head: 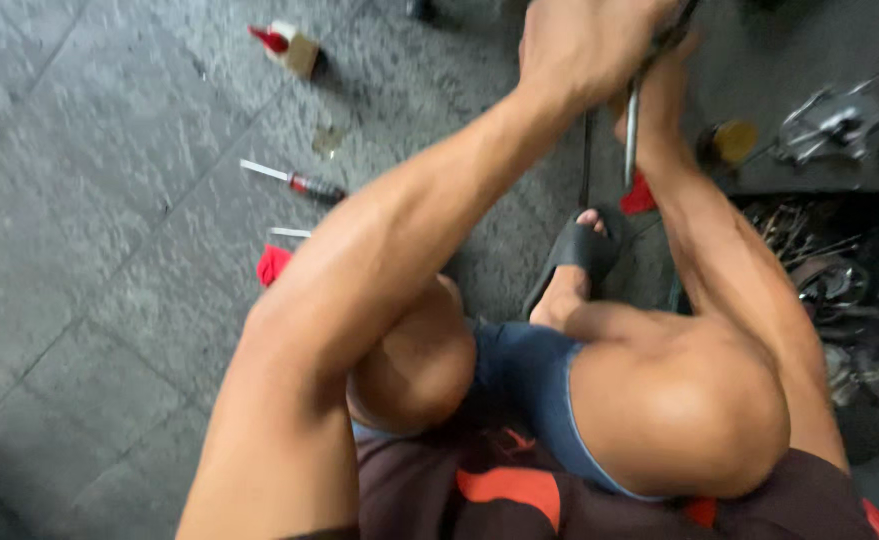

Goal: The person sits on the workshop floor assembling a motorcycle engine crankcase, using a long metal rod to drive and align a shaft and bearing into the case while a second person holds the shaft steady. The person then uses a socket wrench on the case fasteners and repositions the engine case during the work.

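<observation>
I squat on a grey tiled floor with both arms stretched forward over my knees. My left hand (584, 45) is closed around the top of a long metal tool (632, 130), a thin steel bar that runs down from the fist. My right hand (664, 75) sits just behind it and grips the same tool; most of its fingers are hidden by the left hand. The tool's upper end leaves the frame at the top.
A screwdriver (289, 181) with a red and black handle lies on the floor at left. A small box with a red tip (289, 45) stands farther off. A red rag (272, 264), a brass-coloured round can (729, 142) and a pile of metal parts (839, 270) lie around.
</observation>
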